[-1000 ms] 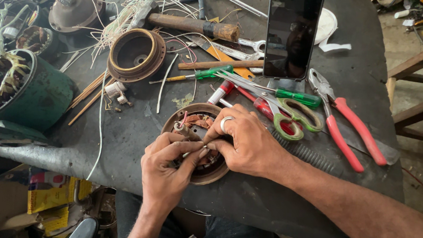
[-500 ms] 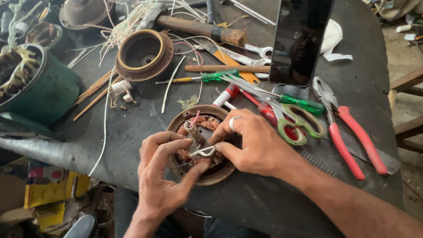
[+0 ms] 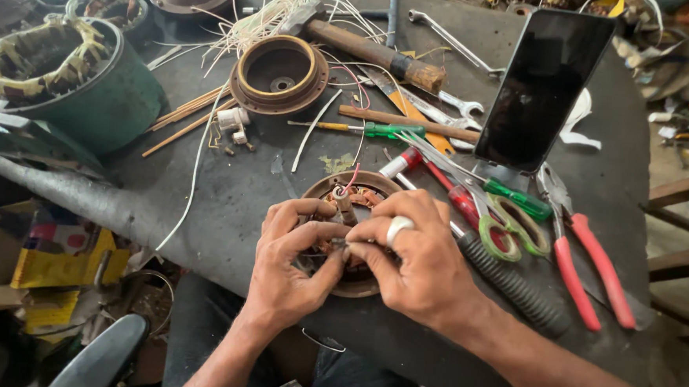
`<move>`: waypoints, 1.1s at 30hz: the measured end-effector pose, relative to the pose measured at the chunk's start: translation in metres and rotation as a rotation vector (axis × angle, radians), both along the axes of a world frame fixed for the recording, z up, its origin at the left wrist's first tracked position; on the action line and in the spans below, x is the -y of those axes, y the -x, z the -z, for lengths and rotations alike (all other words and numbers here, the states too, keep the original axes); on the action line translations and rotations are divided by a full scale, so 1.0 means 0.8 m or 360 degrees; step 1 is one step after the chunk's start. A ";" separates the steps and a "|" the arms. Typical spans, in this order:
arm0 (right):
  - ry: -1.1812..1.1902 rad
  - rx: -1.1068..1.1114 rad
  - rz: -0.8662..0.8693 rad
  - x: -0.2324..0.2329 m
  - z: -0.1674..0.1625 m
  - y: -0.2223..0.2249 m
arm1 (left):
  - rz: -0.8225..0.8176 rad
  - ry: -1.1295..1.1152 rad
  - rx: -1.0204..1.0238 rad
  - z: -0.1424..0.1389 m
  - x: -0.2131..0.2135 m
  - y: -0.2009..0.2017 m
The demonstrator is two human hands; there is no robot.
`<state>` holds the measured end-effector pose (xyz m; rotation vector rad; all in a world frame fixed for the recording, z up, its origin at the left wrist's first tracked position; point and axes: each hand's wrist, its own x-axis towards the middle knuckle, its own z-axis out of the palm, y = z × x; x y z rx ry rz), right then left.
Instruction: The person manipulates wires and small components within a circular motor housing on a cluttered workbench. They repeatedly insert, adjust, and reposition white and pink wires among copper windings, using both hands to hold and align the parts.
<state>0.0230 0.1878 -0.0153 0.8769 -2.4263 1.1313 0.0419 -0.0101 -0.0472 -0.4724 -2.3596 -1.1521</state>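
Observation:
A round motor stator (image 3: 343, 192) with copper windings lies on the dark workbench (image 3: 235, 188) near its front edge. My left hand (image 3: 290, 261) and my right hand (image 3: 416, 256) meet over it, fingertips pinching a thin wire at the windings. A ring is on one finger of my right hand. A short red wire sticks up from the stator's far side. Most of the stator is hidden under my hands.
Right of my hands lie green-handled scissors (image 3: 508, 226), red-handled pliers (image 3: 585, 253), screwdrivers (image 3: 387, 130) and a dark phone (image 3: 542, 90) propped upright. Behind are a hammer (image 3: 368, 47), a brown round housing (image 3: 280, 74), loose white wires and a large green stator (image 3: 60, 76) at left.
My view has shifted slightly closer. Both hands have drawn together over the stator, and the fingertips now pinch the wire more tightly at its middle.

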 end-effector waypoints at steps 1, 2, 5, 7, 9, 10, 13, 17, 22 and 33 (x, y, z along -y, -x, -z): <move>0.0034 0.0152 0.0033 -0.002 0.001 0.001 | -0.0021 -0.0024 -0.0007 0.001 -0.001 0.000; 0.0164 0.0299 -0.0006 -0.002 0.002 0.002 | -0.0042 -0.0048 -0.0011 0.001 -0.003 0.001; 0.0388 0.0497 -0.0083 -0.003 0.002 0.009 | -0.0084 -0.0069 -0.0063 0.005 -0.009 0.004; 0.0319 0.0331 -0.0099 -0.004 0.000 0.012 | -0.0106 -0.0069 -0.0119 0.008 -0.014 0.004; 0.0107 0.0033 -0.0038 -0.002 -0.002 0.012 | -0.0127 -0.0068 -0.0188 0.009 -0.016 0.003; 0.0005 -0.0118 -0.0004 0.000 -0.002 0.012 | -0.0130 -0.0048 -0.0199 0.009 -0.016 0.003; -0.0065 -0.0220 0.0003 0.003 -0.003 0.009 | -0.0133 -0.0024 -0.0205 0.008 -0.016 0.002; -0.0072 -0.0315 0.0010 0.003 -0.001 0.008 | -0.0144 -0.0063 -0.0178 0.010 -0.016 0.002; -0.0074 -0.0310 0.0042 0.005 0.000 0.007 | -0.0178 -0.0064 -0.0153 0.012 -0.017 0.003; 0.0105 0.0386 -0.0110 -0.025 -0.028 0.029 | -0.0177 -0.0230 0.0021 0.015 -0.007 0.006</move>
